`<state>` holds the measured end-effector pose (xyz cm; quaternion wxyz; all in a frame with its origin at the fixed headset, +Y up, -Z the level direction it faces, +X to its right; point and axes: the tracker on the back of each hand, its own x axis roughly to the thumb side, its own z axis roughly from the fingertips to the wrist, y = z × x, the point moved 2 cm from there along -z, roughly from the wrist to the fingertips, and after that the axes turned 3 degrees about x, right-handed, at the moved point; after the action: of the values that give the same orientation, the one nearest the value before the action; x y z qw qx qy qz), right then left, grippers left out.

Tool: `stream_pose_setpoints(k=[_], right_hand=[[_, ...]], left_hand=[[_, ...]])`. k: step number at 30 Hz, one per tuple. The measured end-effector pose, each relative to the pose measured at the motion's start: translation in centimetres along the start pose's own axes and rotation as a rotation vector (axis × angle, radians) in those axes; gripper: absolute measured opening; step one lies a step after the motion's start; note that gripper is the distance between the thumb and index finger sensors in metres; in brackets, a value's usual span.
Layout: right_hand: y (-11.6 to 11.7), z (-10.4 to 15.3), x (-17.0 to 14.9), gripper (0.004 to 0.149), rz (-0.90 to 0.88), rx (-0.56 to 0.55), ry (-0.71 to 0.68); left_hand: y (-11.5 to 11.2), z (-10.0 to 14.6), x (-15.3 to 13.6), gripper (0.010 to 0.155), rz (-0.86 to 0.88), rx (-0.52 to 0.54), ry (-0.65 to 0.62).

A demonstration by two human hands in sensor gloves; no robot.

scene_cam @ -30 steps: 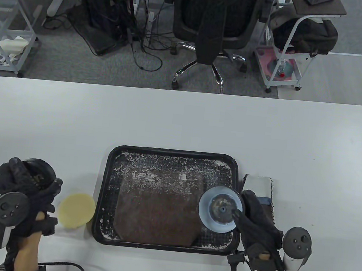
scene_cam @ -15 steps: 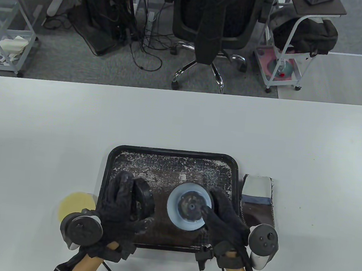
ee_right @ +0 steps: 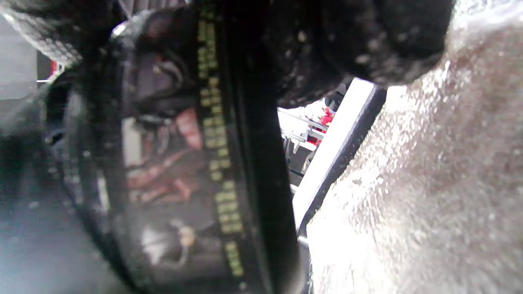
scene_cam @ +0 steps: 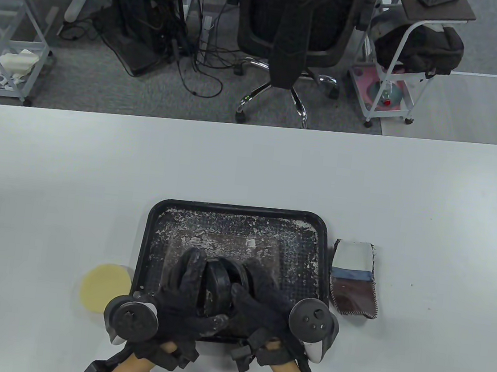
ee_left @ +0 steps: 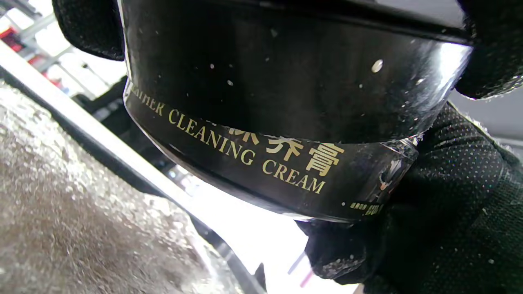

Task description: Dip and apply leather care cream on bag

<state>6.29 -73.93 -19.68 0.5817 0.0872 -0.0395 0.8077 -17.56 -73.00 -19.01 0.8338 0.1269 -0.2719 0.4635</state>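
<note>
Both hands meet over the tray [scene_cam: 150, 228], near its 6 o'clock edge: the left hand [scene_cam: 182, 295] curls its fingers [scene_cam: 190, 264] round the leather cleaning cream jar [scene_cam: 215, 287], the right hand [scene_cam: 261, 306] clasping the lid [scene_cam: 240, 274] at 3 o'clock, the jar's axis lying left-right.

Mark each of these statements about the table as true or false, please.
1. Both hands are on the cream jar. True: the left hand and the right hand grip it together.
2. The jar is held over the black tray. True.
3. The yellow sponge lies inside the tray. False: it lies on the table, left of the tray.
4. The cloth swatch lies left of the tray. False: it lies to the right.
5. The jar label reads "cleaning cream". True, in the left wrist view.
</note>
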Motion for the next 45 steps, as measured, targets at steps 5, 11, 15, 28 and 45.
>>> stream_pose_setpoints(k=[5,11,15,28,45], right_hand=[[1.3,-0.7,-0.4,0.078,-0.087,0.065,0.055],[2.7,-1.1,-2.1,0.083,-0.324,0.163,0.066],[3.2,-1.2,-2.3,0.083,-0.546,0.228,0.027],[3.7,-0.4,-1.4,0.113,-0.292,0.35,-0.194],[3.6,0.7,-0.3,0.12,-0.286,0.274,-0.261]], left_hand=[[0.3,-0.1,-1.2,0.117,0.086,-0.003,0.047],[0.7,0.3,-1.9,0.115,0.126,0.026,0.068],[0.9,0.4,-2.9,0.115,0.251,0.043,0.125],[-0.6,1.6,-3.7,0.115,0.681,0.057,0.222],[-2.0,1.1,-3.7,0.113,0.754,-0.048,0.203]])
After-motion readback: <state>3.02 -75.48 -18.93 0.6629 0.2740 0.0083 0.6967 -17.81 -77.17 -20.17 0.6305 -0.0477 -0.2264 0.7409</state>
